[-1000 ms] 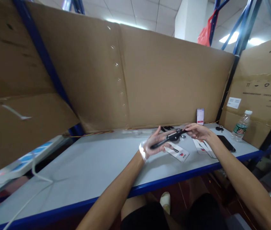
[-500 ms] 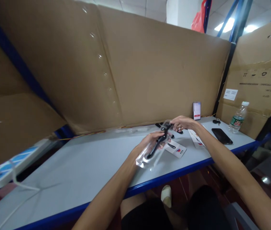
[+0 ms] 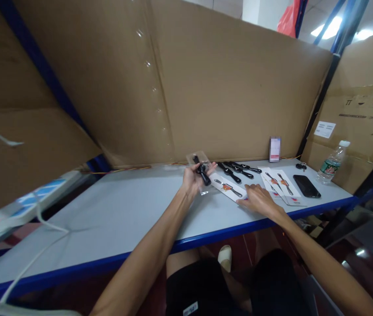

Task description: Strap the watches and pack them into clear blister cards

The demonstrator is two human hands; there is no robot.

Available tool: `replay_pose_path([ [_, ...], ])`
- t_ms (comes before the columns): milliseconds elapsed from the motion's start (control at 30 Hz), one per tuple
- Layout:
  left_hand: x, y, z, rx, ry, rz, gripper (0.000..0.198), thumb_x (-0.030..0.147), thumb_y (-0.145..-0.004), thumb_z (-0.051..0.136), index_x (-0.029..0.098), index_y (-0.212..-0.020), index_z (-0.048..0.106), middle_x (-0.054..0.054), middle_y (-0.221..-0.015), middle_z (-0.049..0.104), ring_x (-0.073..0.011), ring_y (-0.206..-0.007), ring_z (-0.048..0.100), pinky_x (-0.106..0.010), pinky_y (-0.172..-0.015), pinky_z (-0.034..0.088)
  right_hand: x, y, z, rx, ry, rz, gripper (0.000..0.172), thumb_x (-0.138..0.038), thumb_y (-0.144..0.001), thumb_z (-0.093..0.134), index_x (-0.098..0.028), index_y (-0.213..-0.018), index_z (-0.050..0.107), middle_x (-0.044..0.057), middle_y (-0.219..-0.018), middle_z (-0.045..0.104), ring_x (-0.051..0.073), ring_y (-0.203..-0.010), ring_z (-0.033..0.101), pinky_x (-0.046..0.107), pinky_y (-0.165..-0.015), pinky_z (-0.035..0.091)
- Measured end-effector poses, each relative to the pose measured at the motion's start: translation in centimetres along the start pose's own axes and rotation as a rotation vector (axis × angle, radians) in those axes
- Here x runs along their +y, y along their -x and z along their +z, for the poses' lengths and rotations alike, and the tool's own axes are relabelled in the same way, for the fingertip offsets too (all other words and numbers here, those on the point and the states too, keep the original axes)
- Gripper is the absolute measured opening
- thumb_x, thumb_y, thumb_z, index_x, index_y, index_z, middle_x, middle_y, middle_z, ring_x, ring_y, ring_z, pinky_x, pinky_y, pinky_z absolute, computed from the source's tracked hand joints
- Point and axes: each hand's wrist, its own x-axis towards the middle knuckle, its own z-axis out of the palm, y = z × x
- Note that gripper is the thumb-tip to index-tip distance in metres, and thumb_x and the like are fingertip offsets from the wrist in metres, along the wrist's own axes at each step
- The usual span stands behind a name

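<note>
My left hand (image 3: 191,179) is raised over the tabletop, its fingers curled around a black spokeshave (image 3: 202,170) in a clear plastic sleeve (image 3: 202,156). My right hand (image 3: 258,199) grips the near right end of a white printed card (image 3: 227,188), which lies at a slant between my hands. The card bears a picture of the same kind of tool with an orange patch. Behind it, several loose black spokeshaves (image 3: 235,170) lie side by side on the table. More printed cards (image 3: 285,186) overlap to the right of my right hand.
A dark phone (image 3: 306,186), a water bottle (image 3: 333,162) and keys (image 3: 301,166) lie or stand at the right. Another phone (image 3: 275,150) leans upright against the cardboard wall (image 3: 226,87). A power strip (image 3: 38,197) and white cable (image 3: 49,226) are at the left.
Both hands were on the sleeved spokeshave. My right hand has let go and moved down to the card, while my left hand has carried the tool left and up.
</note>
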Motion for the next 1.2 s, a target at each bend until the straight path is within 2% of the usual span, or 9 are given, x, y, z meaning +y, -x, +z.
replay_pose_path([
  [100, 0.3, -0.5, -0.2, -0.005, 0.0, 0.038, 0.024, 0.006, -0.086, 0.046, 0.011, -0.102, 0.063, -0.016, -0.093, 0.072, -0.0302, -0.097, 0.077, -0.055, -0.092, 0.063, -1.5, 0.2, 0.8, 0.004, 0.023, -0.014, 0.063, -0.049, -0.096, 0.059, -0.005, -0.141, 0.055, 0.026, -0.133, 0.063, 0.039, -0.129, 0.054, 0.046, -0.1, 0.043],
  [200, 0.9, -0.9, -0.6, 0.008, -0.004, 0.064, 0.019, 0.008, -0.089, 0.044, 0.011, -0.095, 0.062, -0.016, -0.091, 0.071, -0.0275, -0.093, 0.076, -0.048, -0.087, 0.066, -2.0, -0.1, 0.9, 0.034, 0.003, 0.016, 0.057, -0.043, -0.095, 0.061, -0.007, -0.138, 0.057, 0.024, -0.132, 0.063, 0.037, -0.126, 0.056, 0.044, -0.101, 0.042],
  [300, 1.5, -1.1, -0.9, 0.012, -0.002, 0.078, 0.018, 0.015, -0.095, 0.043, 0.014, -0.085, 0.058, -0.015, -0.09, 0.07, -0.0258, -0.092, 0.075, -0.04, -0.08, 0.067, -1.9, 0.3, 1.0, 0.056, -0.016, 0.063, 0.065, -0.04, -0.091, 0.065, -0.009, -0.147, 0.05, 0.022, -0.135, 0.059, 0.035, -0.124, 0.057, 0.04, -0.098, 0.044],
  [433, 2.1, -1.2, -1.2, 0.014, 0.036, 0.085, 0.024, 0.03, -0.099, 0.048, 0.018, -0.079, 0.055, -0.013, -0.09, 0.069, -0.0278, -0.096, 0.074, -0.043, -0.078, 0.066, -1.6, 3.1, 1.7, 0.129, 0.029, 0.104, 0.071, -0.035, -0.093, 0.063, -0.011, -0.155, 0.041, 0.021, -0.135, 0.059, 0.034, -0.125, 0.056, 0.04, -0.1, 0.044],
  [700, 2.1, -1.6, -1.5, -0.059, 0.078, 0.085, 0.036, 0.045, -0.101, 0.048, 0.017, -0.08, 0.056, -0.015, -0.091, 0.07, -0.0293, -0.097, 0.074, -0.047, -0.083, 0.063, 0.7, 9.7, 3.4, 0.302, -0.012, 0.224, 0.056, -0.041, -0.095, 0.057, -0.016, -0.145, 0.056, 0.016, -0.127, 0.068, 0.032, -0.107, 0.07, 0.039, -0.084, 0.055],
  [800, 2.1, -2.1, -1.8, -0.062, 0.093, 0.092, 0.041, 0.052, -0.102, 0.045, 0.018, -0.082, 0.056, -0.014, -0.092, 0.069, -0.0289, -0.097, 0.074, -0.046, -0.082, 0.062, 1.5, 11.9, 4.0, 0.47, -0.091, 0.166, 0.051, -0.045, -0.095, 0.056, -0.02, -0.139, 0.061, 0.013, -0.126, 0.069, 0.03, -0.102, 0.072, 0.039, -0.082, 0.058],
  [933, 2.1, -2.6, -2.3, -0.069, 0.112, 0.094, 0.049, 0.062, -0.1, 0.039, 0.018, -0.089, 0.057, -0.016, -0.097, 0.07, -0.0302, -0.098, 0.074, -0.049, -0.083, 0.062, 0.9, 14.3, 4.4, 0.637, -0.205, -0.04, 0.046, -0.044, -0.095, 0.058, -0.023, -0.135, 0.064, 0.011, -0.126, 0.069, 0.028, -0.107, 0.071, 0.038, -0.089, 0.059],
  [1033, 2.1, -2.6, -2.3, -0.07, 0.11, 0.088, 0.054, 0.067, -0.099, 0.036, 0.018, -0.093, 0.058, -0.017, -0.098, 0.07, -0.031, -0.099, 0.073, -0.05, -0.084, 0.061, -0.2, 15.1, 4.6, 0.673, -0.215, -0.128, 0.044, -0.041, -0.094, 0.06, -0.024, -0.134, 0.066, 0.011, -0.124, 0.069, 0.026, -0.105, 0.072, 0.036, -0.088, 0.061],
  [1200, 2.0, -1.8, -2.0, -0.059, 0.075, 0.097, 0.053, 0.065, -0.101, 0.032, 0.019, -0.091, 0.056, -0.015, -0.095, 0.069, -0.0311, -0.102, 0.073, -0.05, -0.083, 0.062, -1.3, 14.8, 4.9, 0.661, -0.156, -0.146, 0.04, -0.039, -0.092, 0.062, -0.025, -0.129, 0.07, 0.011, -0.122, 0.07, 0.027, -0.103, 0.072, 0.037, -0.084, 0.062],
])
